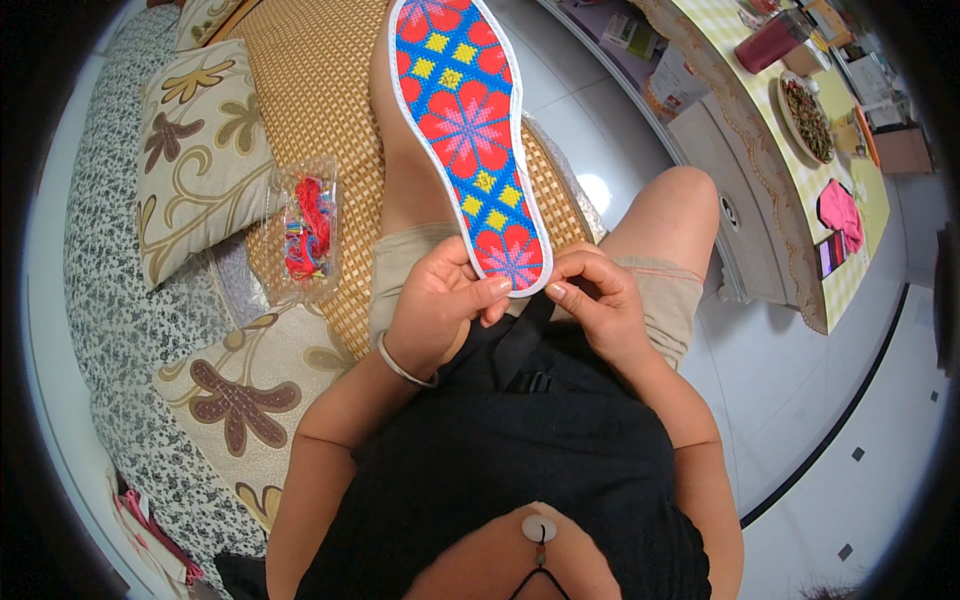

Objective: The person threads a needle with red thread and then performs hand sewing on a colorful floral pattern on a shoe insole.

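An embroidered shoe insole (467,130) with red flowers, yellow squares, a blue ground and a white edge stretches away from me above my lap. Its heel end is between my two hands. My left hand (445,298) pinches the heel's left edge, thumb on top and fingers beneath. On the heel's right edge, my right hand (598,300) has thumb and fingertips closed at the white border. Whether a needle or thread is in those fingertips is too small to tell.
To my left, a clear plastic tray (333,215) of red and coloured thread (309,225) sits on the woven mat (300,60) beside patterned cushions (200,150). At right stands a table (735,95) with a cup (772,42), a plate of food (806,118) and a pink cloth (840,212).
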Demonstrator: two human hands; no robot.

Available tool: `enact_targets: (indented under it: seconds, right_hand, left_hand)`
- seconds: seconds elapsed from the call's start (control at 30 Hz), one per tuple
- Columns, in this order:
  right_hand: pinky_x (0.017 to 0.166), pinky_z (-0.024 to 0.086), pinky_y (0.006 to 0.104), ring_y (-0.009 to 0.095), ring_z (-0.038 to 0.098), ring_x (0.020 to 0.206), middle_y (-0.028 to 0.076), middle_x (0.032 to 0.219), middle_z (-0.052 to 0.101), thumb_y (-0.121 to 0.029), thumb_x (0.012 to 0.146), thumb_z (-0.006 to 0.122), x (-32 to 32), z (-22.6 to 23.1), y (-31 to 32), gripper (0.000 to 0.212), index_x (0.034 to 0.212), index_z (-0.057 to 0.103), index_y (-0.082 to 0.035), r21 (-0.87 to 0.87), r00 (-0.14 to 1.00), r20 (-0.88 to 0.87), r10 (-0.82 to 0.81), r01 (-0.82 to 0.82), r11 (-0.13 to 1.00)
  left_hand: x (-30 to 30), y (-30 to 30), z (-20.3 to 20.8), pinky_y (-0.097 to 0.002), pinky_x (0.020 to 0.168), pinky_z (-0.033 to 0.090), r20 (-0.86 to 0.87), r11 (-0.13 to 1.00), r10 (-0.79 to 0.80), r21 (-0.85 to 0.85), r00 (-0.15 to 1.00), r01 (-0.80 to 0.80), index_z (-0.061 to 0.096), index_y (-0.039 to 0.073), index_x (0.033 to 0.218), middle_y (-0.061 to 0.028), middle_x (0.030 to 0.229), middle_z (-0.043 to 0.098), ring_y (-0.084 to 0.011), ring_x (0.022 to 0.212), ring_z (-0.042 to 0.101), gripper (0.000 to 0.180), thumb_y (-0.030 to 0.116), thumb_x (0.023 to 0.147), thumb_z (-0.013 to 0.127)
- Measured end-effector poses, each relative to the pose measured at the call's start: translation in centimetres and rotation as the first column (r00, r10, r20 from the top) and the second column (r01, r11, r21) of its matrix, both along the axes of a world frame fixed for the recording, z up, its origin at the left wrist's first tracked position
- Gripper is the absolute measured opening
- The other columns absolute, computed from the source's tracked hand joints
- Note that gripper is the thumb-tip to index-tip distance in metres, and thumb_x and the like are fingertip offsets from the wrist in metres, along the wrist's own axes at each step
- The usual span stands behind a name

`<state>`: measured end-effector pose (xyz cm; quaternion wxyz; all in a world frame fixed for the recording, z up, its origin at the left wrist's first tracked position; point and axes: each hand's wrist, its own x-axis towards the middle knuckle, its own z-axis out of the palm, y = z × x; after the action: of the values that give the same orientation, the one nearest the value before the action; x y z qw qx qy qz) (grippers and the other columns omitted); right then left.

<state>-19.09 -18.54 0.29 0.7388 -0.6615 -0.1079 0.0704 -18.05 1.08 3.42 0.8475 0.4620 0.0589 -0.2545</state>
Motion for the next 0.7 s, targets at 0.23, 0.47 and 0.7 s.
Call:
enact_targets:
  seconds: [0.23, 0.47, 0.7]
  right_hand:
    - [0.063, 0.043, 0.0294, 0.020, 0.055, 0.070, 0.007, 0.080, 0.057, 0.002, 0.077, 0.061, 0.0, 3.7, 0.7, 0.009, 0.086, 0.062, -0.002, -0.180, 0.965, 0.259, -0.051, 0.100, 0.979]
    - [0.061, 0.043, 0.0343, 0.025, 0.053, 0.071, 0.005, 0.081, 0.057, 0.000, 0.067, 0.065, 0.0, 5.6, 2.1, 0.025, 0.090, 0.064, -0.010, -0.308, 0.823, 0.568, 0.000, 0.213, 0.927]
    - [0.059, 0.042, 0.0333, 0.023, 0.052, 0.069, 0.004, 0.077, 0.052, -0.001, 0.066, 0.065, -0.2, 4.9, 2.4, 0.022, 0.085, 0.062, -0.010, -0.328, 0.816, 0.578, -0.002, 0.234, 0.915]
  left_hand:
    - [0.6, 0.1, -1.9, -0.0219, 0.050, 0.033, -0.118, 0.863, -0.215, -0.488, 0.969, 0.132, 0.047, 0.002, 0.108, -0.0076, 0.076, 0.052, -0.0096, 0.055, 0.041, 0.020, 0.007, 0.090, 0.053]
    - [0.8, 0.7, -3.8, -0.0198, 0.048, 0.034, -0.097, 0.624, -0.345, -0.767, 0.934, 0.150, 0.048, 0.002, 0.112, -0.0087, 0.075, 0.052, -0.0092, 0.056, 0.043, 0.029, 0.023, 0.092, 0.053]
    - [0.2, 0.5, -4.4, -0.0193, 0.050, 0.041, -0.110, 0.633, -0.302, -0.766, 0.947, 0.113, 0.044, 0.000, 0.109, -0.0082, 0.072, 0.052, -0.0110, 0.061, 0.051, 0.041, 0.033, 0.089, 0.060]
